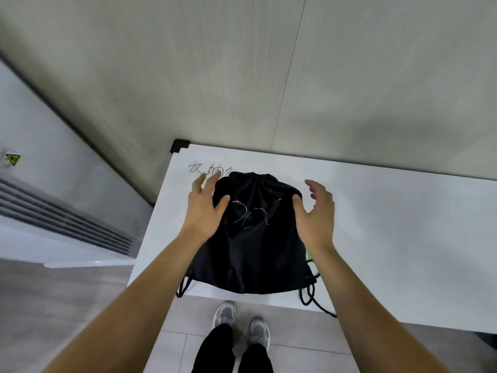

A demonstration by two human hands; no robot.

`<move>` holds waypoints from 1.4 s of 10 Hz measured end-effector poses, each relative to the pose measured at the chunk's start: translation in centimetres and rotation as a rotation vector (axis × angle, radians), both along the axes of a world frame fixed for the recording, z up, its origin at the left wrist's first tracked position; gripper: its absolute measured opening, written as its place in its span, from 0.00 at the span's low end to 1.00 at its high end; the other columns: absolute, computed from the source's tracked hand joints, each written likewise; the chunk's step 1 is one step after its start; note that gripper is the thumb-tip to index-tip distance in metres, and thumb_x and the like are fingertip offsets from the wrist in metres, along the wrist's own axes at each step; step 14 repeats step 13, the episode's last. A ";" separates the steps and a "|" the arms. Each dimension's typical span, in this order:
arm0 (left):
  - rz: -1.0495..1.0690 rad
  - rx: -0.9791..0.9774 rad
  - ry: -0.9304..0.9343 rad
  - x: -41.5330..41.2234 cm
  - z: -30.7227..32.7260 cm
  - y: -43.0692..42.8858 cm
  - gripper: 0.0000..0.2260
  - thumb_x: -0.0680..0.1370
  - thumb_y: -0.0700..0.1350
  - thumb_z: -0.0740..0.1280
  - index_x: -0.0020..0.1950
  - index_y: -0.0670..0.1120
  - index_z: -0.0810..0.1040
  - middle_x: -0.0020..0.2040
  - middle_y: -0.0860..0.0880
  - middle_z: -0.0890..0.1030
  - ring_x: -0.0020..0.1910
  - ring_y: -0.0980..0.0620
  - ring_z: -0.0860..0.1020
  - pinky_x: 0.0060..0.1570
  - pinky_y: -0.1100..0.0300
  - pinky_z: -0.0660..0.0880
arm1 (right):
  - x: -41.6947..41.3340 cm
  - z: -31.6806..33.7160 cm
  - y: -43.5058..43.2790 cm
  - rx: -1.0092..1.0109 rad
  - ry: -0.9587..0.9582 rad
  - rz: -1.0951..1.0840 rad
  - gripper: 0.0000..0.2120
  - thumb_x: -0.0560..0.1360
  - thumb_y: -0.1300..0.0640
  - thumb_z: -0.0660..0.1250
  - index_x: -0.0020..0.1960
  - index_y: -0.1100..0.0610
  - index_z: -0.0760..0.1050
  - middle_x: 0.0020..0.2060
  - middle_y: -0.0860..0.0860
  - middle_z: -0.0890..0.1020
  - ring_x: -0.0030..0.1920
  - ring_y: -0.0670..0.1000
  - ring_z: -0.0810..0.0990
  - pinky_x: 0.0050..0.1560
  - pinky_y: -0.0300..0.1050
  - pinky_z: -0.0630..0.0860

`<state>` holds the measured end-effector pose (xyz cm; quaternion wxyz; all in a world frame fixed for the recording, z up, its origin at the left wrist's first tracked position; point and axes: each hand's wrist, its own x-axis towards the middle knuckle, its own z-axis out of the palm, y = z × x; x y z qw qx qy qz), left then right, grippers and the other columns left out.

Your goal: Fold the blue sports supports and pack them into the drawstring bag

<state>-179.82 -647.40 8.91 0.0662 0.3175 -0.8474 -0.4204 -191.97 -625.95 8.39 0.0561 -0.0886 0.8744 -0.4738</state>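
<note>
White table, drawstring bag mouth pointing away

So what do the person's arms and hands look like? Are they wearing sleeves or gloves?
No gloves and no sleeves in view. The left hand and right hand are bare, and both forearms are bare as far as the picture shows. No watch, rings or bracelets can be seen. Lower down, the person wears black trousers and grey trainers.

I read handwritten characters "收纳" on the white table; the yellow triangular warning sticker on the white unit is illegible.
</note>
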 end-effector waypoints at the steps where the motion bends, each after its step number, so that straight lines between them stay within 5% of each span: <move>1: 0.026 -0.362 0.036 4.4 -2.0 3.4 0.20 0.83 0.48 0.63 0.76 0.53 0.67 0.77 0.46 0.63 0.69 0.41 0.69 0.67 0.46 0.70 | 5.0 -2.7 1.3 0.258 0.379 0.203 0.25 0.79 0.50 0.68 0.75 0.50 0.69 0.73 0.52 0.71 0.72 0.53 0.70 0.72 0.55 0.65; 2: -0.054 -0.534 -0.049 8.3 -4.5 6.4 0.20 0.83 0.51 0.60 0.76 0.52 0.68 0.78 0.46 0.64 0.71 0.40 0.69 0.67 0.43 0.69 | 7.4 -5.4 2.4 0.436 0.429 0.310 0.28 0.80 0.47 0.66 0.78 0.50 0.66 0.78 0.54 0.66 0.76 0.55 0.66 0.76 0.60 0.60; 3: -0.100 -0.510 -0.183 11.0 -6.9 8.6 0.26 0.83 0.57 0.56 0.80 0.54 0.61 0.82 0.47 0.57 0.79 0.42 0.60 0.73 0.43 0.62 | 7.7 -8.0 3.4 0.654 0.273 0.311 0.32 0.82 0.41 0.58 0.82 0.46 0.54 0.80 0.54 0.60 0.79 0.56 0.61 0.78 0.63 0.55; 7: -0.209 -0.507 -0.507 5.4 -12.2 5.8 0.33 0.81 0.62 0.51 0.82 0.56 0.42 0.83 0.48 0.47 0.80 0.37 0.53 0.75 0.36 0.57 | 2.1 -11.1 3.6 0.784 0.096 0.187 0.29 0.84 0.43 0.53 0.83 0.46 0.50 0.81 0.57 0.58 0.80 0.57 0.58 0.78 0.63 0.54; 9: -0.189 -0.522 -0.455 7.1 -11.4 7.1 0.30 0.82 0.61 0.50 0.83 0.55 0.48 0.83 0.46 0.52 0.80 0.39 0.56 0.75 0.39 0.59 | 7.0 -8.9 4.4 0.587 0.452 0.338 0.29 0.83 0.47 0.59 0.81 0.52 0.59 0.80 0.55 0.62 0.80 0.55 0.60 0.79 0.61 0.55; 11: -0.201 -0.495 -0.540 11.0 -13.1 9.5 0.30 0.82 0.63 0.48 0.82 0.55 0.52 0.82 0.47 0.55 0.79 0.37 0.60 0.73 0.37 0.62 | 9.3 -12.0 6.6 0.792 0.281 0.422 0.32 0.82 0.41 0.56 0.83 0.51 0.54 0.80 0.53 0.62 0.81 0.54 0.58 0.79 0.62 0.54; 14: -0.187 -0.485 -0.525 10.2 -12.1 9.9 0.29 0.81 0.62 0.46 0.81 0.53 0.58 0.81 0.45 0.61 0.77 0.37 0.63 0.71 0.38 0.64 | 7.5 -10.9 6.2 0.649 0.324 0.433 0.27 0.83 0.44 0.56 0.80 0.51 0.62 0.76 0.52 0.69 0.77 0.54 0.66 0.77 0.59 0.60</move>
